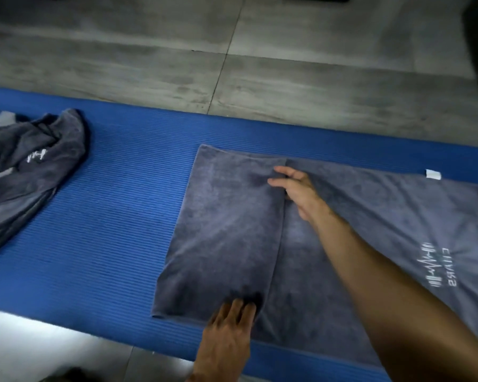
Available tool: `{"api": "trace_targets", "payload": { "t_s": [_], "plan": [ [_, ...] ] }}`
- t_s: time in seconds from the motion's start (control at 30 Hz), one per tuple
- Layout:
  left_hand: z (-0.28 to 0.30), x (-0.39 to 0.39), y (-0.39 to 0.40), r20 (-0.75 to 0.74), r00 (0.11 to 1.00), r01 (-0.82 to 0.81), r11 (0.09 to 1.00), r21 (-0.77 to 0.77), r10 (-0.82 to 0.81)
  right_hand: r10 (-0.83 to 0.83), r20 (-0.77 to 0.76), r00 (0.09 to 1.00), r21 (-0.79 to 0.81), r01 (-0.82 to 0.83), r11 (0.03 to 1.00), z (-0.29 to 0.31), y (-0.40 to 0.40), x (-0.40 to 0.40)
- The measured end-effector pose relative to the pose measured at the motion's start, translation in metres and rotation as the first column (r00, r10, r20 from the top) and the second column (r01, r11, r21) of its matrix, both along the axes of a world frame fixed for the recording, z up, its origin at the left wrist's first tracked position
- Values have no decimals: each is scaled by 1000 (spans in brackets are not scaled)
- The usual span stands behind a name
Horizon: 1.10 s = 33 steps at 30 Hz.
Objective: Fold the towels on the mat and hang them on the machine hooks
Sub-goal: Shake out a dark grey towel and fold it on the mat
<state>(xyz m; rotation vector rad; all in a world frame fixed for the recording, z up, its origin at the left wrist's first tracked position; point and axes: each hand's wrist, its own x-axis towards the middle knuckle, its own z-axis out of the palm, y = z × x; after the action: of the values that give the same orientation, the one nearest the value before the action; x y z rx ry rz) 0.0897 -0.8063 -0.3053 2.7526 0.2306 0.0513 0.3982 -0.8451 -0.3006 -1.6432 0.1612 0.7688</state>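
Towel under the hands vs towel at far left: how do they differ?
The spread towel lies flat, one end folded over; the left towel is a crumpled heap. The left hand and right hand press the spread towel; nothing touches the left towel. Both are grey, on the blue mat.

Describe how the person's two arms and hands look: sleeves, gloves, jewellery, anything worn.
Both hands are bare, no gloves. The left hand shows no ring, and its wrist leaves the picture with no sleeve or band in view. The right hand also shows no ring; its forearm is uncovered all the way to the picture's edge, with no watch, bracelet or sleeve.
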Motion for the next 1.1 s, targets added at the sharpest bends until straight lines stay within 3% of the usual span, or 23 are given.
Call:
{"api": "trace_targets", "payload": {
  "t_s": [0.2,0.33,0.53,0.73,0.8,0.9,0.97,1.1],
  "plan": [
    [13,9,-18,65,995,82,993,-80,-77,-10,27,1000,47,8,999,10,-10,9],
    [22,18,-52,138,981,150,981,-121,-133,6,101,995,-9,-5,1000,14,-34,15],
    [24,28,-87,-69,954,284,953,-104,-292,8,184,983,-72,5,997,14,-66,32],
    [25,45,-104,-114,938,308,938,-157,-327,-15,196,981,-141,43,989,12,-84,42],
    [24,44,-103,-85,945,301,939,-167,-317,-7,279,960,-218,71,973,7,-85,40],
    [15,37,-77,39,983,185,962,-202,-181,173,465,868,-437,54,898,6,-74,21],
    [5,25,-43,113,994,32,980,-195,-10,329,576,749,-537,43,842,8,-56,0],
    [-11,-19,34,-55,952,-306,944,-125,302,492,637,593,-576,-58,815,14,-3,-36]
  ]
}}
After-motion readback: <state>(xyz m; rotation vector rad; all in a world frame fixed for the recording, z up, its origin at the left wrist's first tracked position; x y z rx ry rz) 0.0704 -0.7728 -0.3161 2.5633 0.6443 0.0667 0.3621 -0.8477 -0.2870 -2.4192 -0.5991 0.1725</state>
